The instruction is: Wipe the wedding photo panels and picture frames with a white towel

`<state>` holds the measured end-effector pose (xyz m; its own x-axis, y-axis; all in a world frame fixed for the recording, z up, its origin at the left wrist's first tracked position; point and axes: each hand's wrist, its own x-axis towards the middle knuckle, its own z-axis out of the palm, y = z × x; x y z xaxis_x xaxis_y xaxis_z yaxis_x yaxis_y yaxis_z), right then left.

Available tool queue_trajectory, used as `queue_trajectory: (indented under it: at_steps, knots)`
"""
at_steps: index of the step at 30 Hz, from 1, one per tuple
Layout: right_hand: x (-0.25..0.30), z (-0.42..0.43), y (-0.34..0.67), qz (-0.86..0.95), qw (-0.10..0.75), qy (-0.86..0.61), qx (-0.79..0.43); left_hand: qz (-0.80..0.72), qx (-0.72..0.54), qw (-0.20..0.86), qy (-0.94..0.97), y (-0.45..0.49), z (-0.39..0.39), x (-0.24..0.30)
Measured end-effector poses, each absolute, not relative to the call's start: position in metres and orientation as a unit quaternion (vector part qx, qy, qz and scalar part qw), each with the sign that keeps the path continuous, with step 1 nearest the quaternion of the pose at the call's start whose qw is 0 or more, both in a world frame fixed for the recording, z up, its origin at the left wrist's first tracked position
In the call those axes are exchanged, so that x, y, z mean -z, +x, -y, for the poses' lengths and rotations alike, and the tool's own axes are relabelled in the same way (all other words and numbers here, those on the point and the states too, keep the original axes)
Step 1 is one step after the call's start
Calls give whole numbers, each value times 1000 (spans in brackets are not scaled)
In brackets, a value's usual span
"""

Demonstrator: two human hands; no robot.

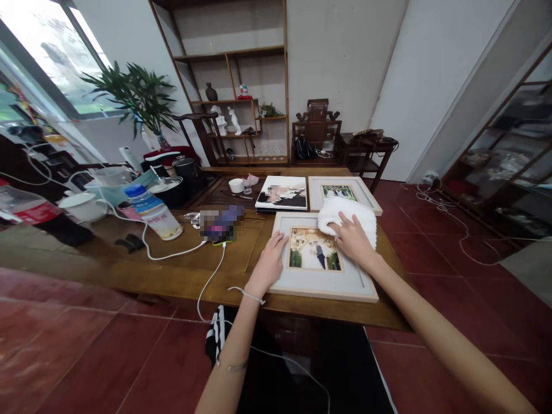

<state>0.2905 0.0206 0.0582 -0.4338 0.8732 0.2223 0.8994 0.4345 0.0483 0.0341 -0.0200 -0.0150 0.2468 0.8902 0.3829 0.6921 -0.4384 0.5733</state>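
A light wooden picture frame (323, 294) with a pale mat and a wedding photo (314, 259) lies flat at the table's near edge. Along its left side, my left hand (271, 261) rests with fingers stretched out over the border. My right hand (354, 238) presses a bunched white cloth (364, 221) onto the frame's upper right part, gripping it with the fingers. The cloth also overlaps a second framed photo (317, 192) just behind. To that one's left sits a stack topped by a black-and-white picture (276, 198), partly blurred out.
Left on the wooden table (233, 270) are a blurred-out item with white cables, a blue-capped bottle (153, 211), a cola bottle (38, 213), a white cup (84, 205) and a pot (185, 167). Behind stand a shelf (230, 54) and a carved chair (317, 129).
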Motion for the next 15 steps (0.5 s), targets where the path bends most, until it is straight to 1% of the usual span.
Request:
queue_trajectory:
  at_steps: [3, 8, 10, 12, 15]
  knots:
    - [-58, 12, 281, 868, 58, -490, 60, -510, -347, 145, 773, 34, 21, 16]
    - [-72, 104, 274, 900, 32, -434, 15, -509, -356, 146, 770, 34, 22, 16]
    - [-77, 131, 273, 915, 38, -401, -34, -503, -356, 148, 774, 33, 22, 15]
    - [-75, 140, 272, 923, 48, -377, -64, -496, -354, 147, 779, 32, 21, 15]
    - [-63, 120, 272, 914, 59, -401, -36, -491, -358, 145, 781, 31, 21, 14]
